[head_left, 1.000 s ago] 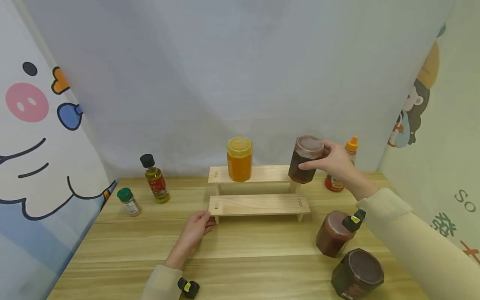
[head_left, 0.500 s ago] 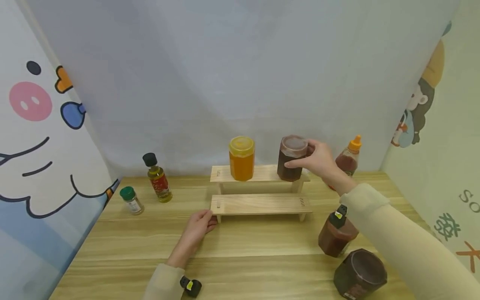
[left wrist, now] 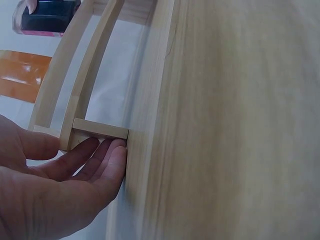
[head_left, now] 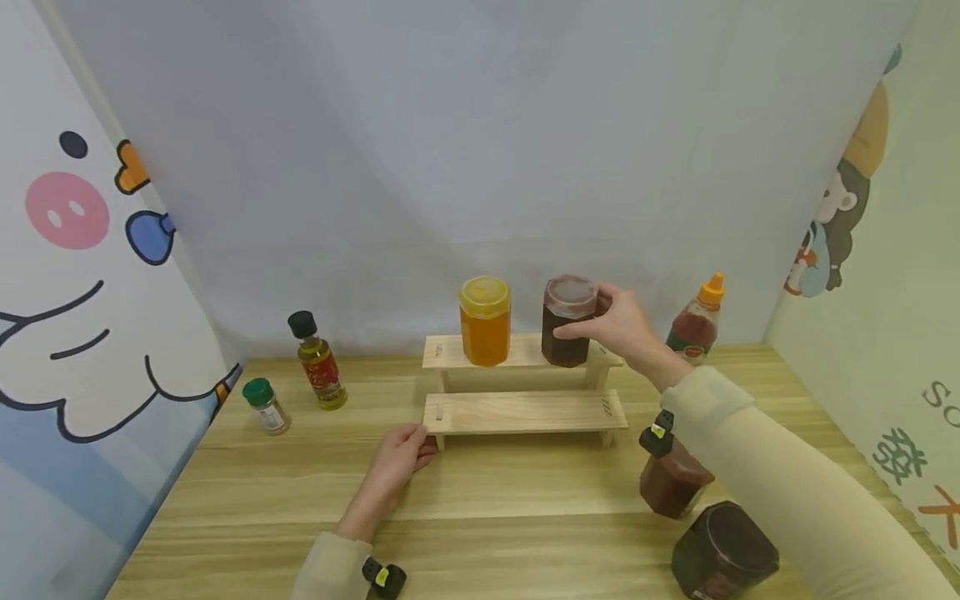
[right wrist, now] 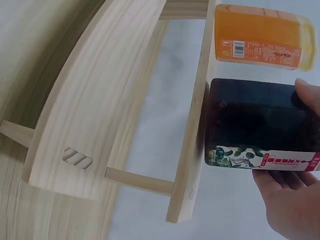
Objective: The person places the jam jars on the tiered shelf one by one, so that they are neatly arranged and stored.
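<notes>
Jar [right wrist: 255, 122], dark — held in right grip [head_left: 624, 325] beside amber jar [head_left: 485, 333]; left grip [head_left: 397, 460] pinches rack [head_left: 525, 412].

Right wall [head_left: 840, 367]: letters "SO" [head_left: 939, 402], a Chinese character [head_left: 900, 456] nearer, unclear | Orange jar [right wrist: 270, 25], far: barcode [right wrist: 238, 49], print too small | Dark jar [right wrist: 260, 115], right of it: pink Chinese characters [right wrist: 286, 159], not surely legible | Oil bottle [head_left: 322, 375], far left: red label [head_left: 320, 369], illegible

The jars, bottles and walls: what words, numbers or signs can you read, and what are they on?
"SO": right wall; the characters below it are unclear.
Orange jar: a barcode; its print is too small.
Held dark jar: Chinese characters, too blurred.
Oil bottle, sauce bottle, green-capped shaker, front dark jar: print too small to read.
No numbers I can read.
</notes>
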`<action>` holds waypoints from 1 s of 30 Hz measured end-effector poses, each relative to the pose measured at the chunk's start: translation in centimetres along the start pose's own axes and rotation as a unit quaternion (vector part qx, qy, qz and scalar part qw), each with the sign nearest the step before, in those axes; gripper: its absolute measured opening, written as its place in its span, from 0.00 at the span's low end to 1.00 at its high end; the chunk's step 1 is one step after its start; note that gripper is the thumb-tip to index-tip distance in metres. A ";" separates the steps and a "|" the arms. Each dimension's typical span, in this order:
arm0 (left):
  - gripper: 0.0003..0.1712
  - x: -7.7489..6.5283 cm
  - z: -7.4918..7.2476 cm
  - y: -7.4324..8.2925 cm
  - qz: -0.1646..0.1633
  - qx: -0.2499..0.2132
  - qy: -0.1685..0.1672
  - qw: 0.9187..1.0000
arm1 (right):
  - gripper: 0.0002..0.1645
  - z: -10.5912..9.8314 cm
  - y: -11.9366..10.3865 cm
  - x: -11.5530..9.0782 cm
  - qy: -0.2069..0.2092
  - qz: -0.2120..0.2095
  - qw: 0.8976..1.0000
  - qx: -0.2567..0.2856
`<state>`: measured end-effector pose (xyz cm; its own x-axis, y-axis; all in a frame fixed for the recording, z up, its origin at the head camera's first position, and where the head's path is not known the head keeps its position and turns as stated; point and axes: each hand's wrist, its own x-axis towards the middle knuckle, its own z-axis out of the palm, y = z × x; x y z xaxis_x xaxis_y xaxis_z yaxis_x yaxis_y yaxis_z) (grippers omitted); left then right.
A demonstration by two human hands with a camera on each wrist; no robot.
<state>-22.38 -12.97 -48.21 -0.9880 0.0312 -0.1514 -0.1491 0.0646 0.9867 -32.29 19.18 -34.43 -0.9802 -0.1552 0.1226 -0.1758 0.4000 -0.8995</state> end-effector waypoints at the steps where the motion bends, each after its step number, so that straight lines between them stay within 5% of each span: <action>1: 0.20 0.0 0.0 0.0 0.001 0.000 -0.001 1.000 | 0.43 0.0 0.0 0.0 0.000 0.002 1.000 0.003; 16: 0.21 0.0 0.0 -0.1 0.005 -0.001 -0.007 1.000 | 0.56 -2.1 -0.3 -2.1 -0.052 -0.002 0.999 0.007; 22: 0.20 0.0 0.1 -0.2 0.004 0.005 -0.005 1.000 | 0.53 -3.6 0.9 -3.5 -0.060 -0.020 0.997 -0.052; 30: 0.20 0.2 0.0 -0.3 0.004 0.011 -0.002 1.000 | 0.49 -5.3 0.1 -5.1 -0.052 -0.031 0.997 -0.038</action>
<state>-22.50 -12.99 -48.51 -0.9890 0.0355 -0.1437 -0.1402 0.0863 0.9864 -27.75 24.84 -32.94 -0.9531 -0.2736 0.1290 -0.2460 0.4530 -0.8569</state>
